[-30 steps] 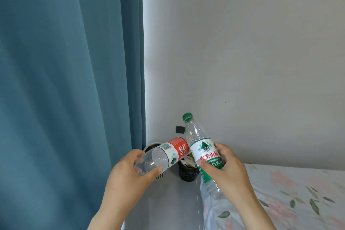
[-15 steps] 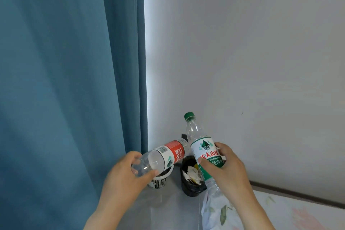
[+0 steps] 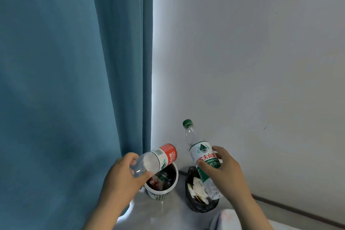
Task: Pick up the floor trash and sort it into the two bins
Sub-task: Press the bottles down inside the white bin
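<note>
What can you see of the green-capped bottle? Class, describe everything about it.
The green-capped bottle is clear, thin plastic with a green screw cap, closed, and a white-and-green label bearing a mountain logo and red characters. It stands nearly upright in the air, cap up, leaning slightly left. The right hand grips it round the label. Its base hangs above the black bin; whether it holds liquid cannot be told.
</note>
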